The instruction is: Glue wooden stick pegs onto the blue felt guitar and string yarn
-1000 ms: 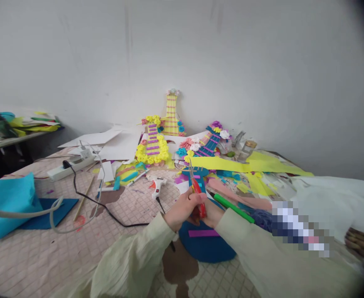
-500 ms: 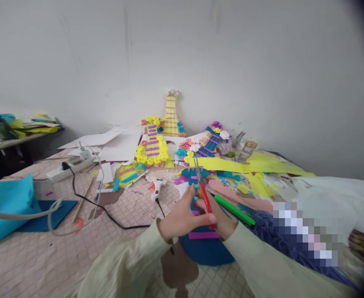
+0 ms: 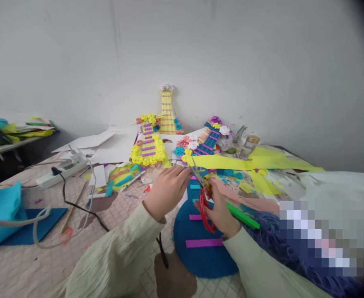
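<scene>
My right hand [image 3: 221, 212] grips red-handled scissors [image 3: 206, 209] by the handles, blades apart and pointing away. A small yellow thing shows beside its fingers; I cannot make it out. My left hand [image 3: 168, 191] is at the far end of the blue cutout, its fingers bent together near the blade tips. Whatever its fingertips hold is hidden. Below both hands lies the blue guitar-shaped cutout [image 3: 205, 263], crossed by purple strips [image 3: 204, 243] and turquoise strips. Short wooden pegs stick out at its narrow far end.
A power strip [image 3: 62, 173] with cords lies left. Flower-trimmed yellow piece [image 3: 149, 156] and blue flowered piece [image 3: 211, 141] stand at the back. Yellow paper [image 3: 268, 159], a glass jar [image 3: 250, 147], a green stick [image 3: 242, 216] and blue yarn [image 3: 281, 240] lie right.
The scissors have passed fully into my right hand and their blades have spread. My left hand has moved off them, up and left to the cutout's far end.
</scene>
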`<state>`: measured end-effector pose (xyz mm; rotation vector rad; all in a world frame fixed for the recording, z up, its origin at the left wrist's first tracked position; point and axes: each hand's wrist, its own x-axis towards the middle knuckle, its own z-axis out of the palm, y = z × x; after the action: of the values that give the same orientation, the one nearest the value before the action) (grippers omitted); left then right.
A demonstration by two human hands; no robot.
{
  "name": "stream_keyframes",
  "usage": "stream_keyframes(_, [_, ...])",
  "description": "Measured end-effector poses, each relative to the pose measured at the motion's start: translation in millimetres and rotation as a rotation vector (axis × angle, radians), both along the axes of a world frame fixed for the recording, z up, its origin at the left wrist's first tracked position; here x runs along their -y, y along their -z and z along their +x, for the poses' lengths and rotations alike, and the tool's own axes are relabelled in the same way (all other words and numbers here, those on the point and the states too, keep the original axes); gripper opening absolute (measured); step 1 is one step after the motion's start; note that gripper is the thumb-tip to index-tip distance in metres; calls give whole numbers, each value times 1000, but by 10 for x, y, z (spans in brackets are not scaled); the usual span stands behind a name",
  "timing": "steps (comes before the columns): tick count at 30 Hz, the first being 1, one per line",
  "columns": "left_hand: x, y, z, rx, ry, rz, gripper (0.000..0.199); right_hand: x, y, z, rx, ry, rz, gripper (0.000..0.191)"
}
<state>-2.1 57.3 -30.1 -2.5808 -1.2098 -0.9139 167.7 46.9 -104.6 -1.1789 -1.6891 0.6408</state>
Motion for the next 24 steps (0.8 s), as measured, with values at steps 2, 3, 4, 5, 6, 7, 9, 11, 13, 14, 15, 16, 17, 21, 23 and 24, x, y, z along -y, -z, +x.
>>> stream_keyframes(2, [-9,23,28,29,55,-79,26,7,40,41,78,-6,4,54])
stream_keyframes(3, [-3,33,40,52,91,-114,25,16,63,62,104,-11,0,58])
stream_keyframes(4, [8,39,51,72,122,-142,24,29,86,84,111,-16,-1,61])
stream_keyframes(5, [24,39,60,80,146,-163,24,43,107,105,111,-22,-3,65])
stream_keyframes(6, [43,34,68,75,169,-178,23,60,124,126,110,-30,-8,68])
stream_keyframes(7, [64,23,74,66,190,-187,23,78,136,145,107,-40,-11,70])
stream_keyframes(9, [107,-10,82,49,216,-188,23,114,141,176,98,-64,-10,76])
stream_keyframes(11, [147,-45,87,37,235,-180,23,146,122,196,91,-95,3,84])
stream_keyframes(13, [180,-69,89,33,258,-160,22,171,91,202,112,-123,27,91])
stream_keyframes(14, [194,-75,90,34,267,-144,22,181,76,202,135,-132,37,95])
stream_keyframes(15, [205,-78,90,35,273,-128,22,190,63,201,162,-139,44,97])
stream_keyframes(16, [214,-77,90,35,273,-112,22,197,53,199,189,-147,50,100])
stream_keyframes(17, [220,-75,89,33,269,-101,22,203,46,197,213,-159,50,102])
stream_keyframes(21, [232,-64,89,12,229,-83,22,208,42,201,257,-209,50,105])
stream_keyframes(23, [237,-66,95,3,209,-102,22,205,40,211,261,-227,38,107])
stream_keyframes(24, [241,-68,100,-4,194,-110,23,205,36,217,266,-232,24,108])
